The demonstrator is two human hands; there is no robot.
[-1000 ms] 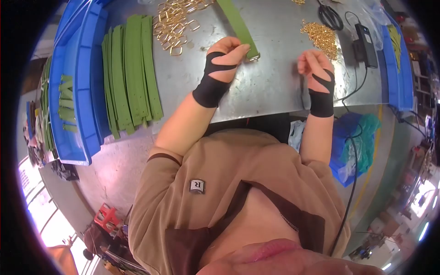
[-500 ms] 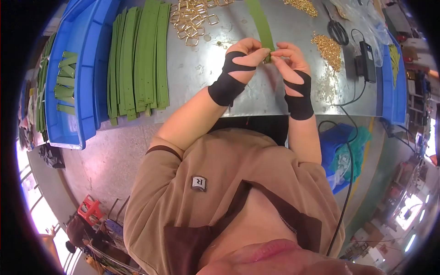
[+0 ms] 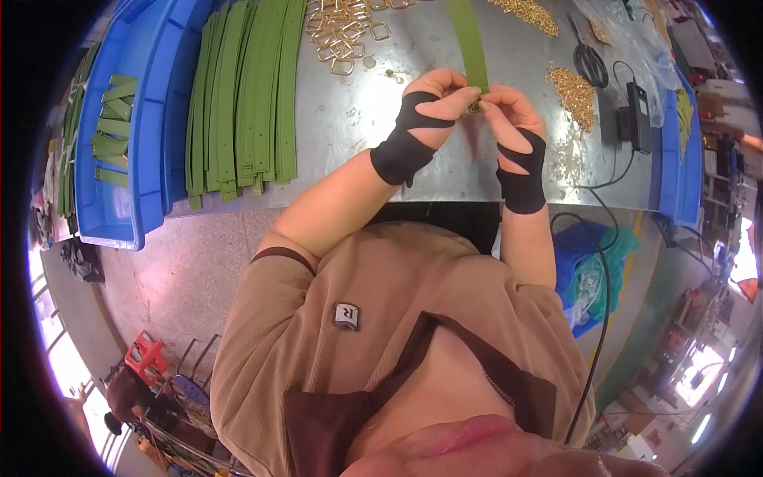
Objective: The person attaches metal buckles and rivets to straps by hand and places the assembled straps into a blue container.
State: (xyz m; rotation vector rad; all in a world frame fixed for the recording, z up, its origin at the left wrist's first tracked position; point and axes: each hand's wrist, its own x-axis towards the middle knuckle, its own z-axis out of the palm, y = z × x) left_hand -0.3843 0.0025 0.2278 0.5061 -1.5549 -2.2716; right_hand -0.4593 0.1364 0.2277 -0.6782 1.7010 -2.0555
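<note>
A long green strap [image 3: 468, 44] runs from the top of the view down to my fingers over the metal table. My left hand [image 3: 435, 102], in a black wrist support, pinches the strap's near end between thumb and fingers. Close against it, my right hand [image 3: 515, 118] grips the same end, also wearing a black support. Something small and gold-coloured shows at the fingertips, too small to make out. Left of my hands lie gold rectangular rings [image 3: 342, 44] in a loose heap.
Stacked green straps [image 3: 238, 103] cover the metal table's left part, beside a blue bin [image 3: 151, 151] holding finished-looking strap pieces. On the right are small gold hardware pieces [image 3: 574, 99], black scissors [image 3: 590, 63], a black corded device [image 3: 633, 115] and another blue bin [image 3: 671, 167].
The whole view has shifted slightly, so hands and strap appear a little lower and further right. Both hands keep their pinch on the strap's end.
</note>
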